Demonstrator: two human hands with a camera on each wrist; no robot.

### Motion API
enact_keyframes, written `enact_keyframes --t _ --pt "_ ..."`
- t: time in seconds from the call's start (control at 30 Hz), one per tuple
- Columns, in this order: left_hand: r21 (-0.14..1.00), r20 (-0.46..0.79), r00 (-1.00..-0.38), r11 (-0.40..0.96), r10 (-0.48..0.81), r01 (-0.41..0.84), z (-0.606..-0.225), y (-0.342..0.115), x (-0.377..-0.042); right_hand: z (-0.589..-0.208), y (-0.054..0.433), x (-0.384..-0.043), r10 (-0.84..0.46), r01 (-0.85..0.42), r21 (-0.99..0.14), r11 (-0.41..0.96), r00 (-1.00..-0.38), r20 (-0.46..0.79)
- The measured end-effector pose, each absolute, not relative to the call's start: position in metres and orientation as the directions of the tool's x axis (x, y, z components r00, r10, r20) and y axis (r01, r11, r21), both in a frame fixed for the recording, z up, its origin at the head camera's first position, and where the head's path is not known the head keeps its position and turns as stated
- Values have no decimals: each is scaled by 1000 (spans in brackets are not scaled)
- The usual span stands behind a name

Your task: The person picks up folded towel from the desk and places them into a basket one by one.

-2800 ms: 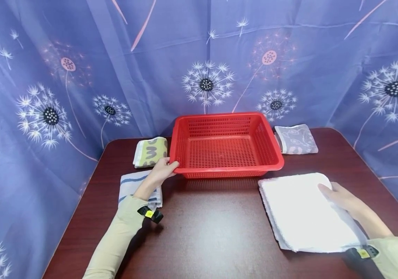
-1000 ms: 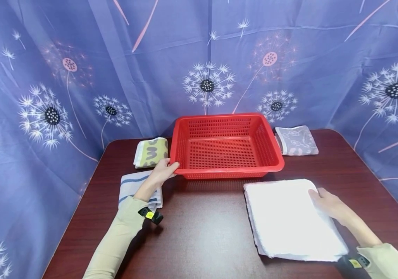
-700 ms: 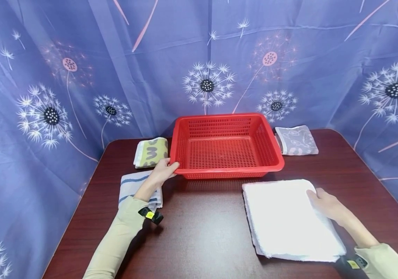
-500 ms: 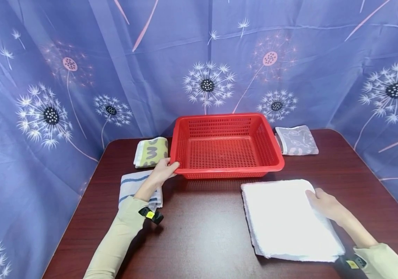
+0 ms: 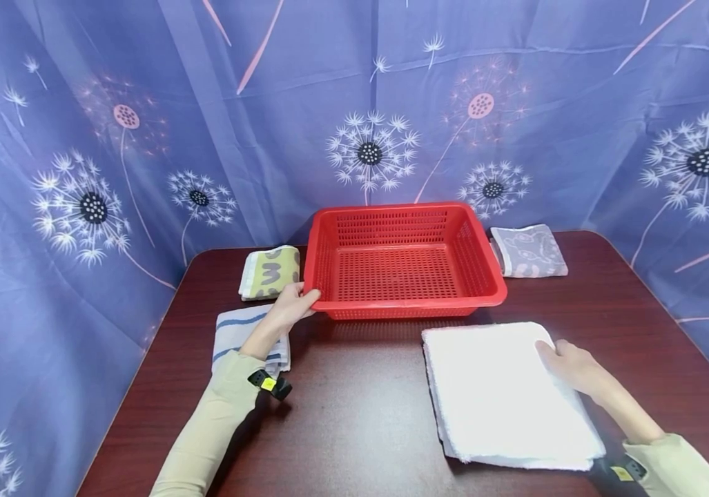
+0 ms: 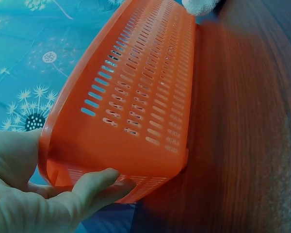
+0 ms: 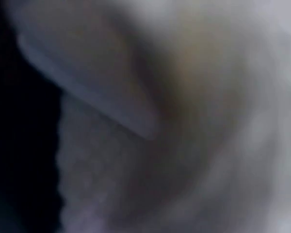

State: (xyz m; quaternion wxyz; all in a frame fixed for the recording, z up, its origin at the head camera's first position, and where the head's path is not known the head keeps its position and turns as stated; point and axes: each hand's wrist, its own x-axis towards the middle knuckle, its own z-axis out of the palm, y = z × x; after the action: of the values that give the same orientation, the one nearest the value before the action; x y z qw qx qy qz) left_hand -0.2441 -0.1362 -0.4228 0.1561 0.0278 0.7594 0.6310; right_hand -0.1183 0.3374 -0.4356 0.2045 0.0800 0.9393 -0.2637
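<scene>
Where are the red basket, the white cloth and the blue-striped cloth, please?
Red basket (image 5: 410, 303): head view, middle of its front rim.
White cloth (image 5: 503, 395): head view, middle of its upper face.
Blue-striped cloth (image 5: 234, 333): head view, an uncovered part of its top.

There were one worktop (image 5: 354, 414), one red basket (image 5: 410, 302), one green cloth (image 5: 271, 271), one striped cloth (image 5: 236, 329), one grey cloth (image 5: 531, 252), one white cloth (image 5: 500, 393), its layers too overexposed to count, and two wrist straps (image 5: 269, 384).
</scene>
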Motion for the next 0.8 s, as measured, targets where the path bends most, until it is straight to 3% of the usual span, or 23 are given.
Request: enact_keyframes --t 0.5,0.8 --pt "967 -198 -952 206 232 -151 -423 -136 -245 -438 324 -118 55 241 -479 844 -928 -369" --pt "969 -192 -954 202 231 -146 -425 -136 -245 -438 321 -119 30 181 -423 888 -940 -340"
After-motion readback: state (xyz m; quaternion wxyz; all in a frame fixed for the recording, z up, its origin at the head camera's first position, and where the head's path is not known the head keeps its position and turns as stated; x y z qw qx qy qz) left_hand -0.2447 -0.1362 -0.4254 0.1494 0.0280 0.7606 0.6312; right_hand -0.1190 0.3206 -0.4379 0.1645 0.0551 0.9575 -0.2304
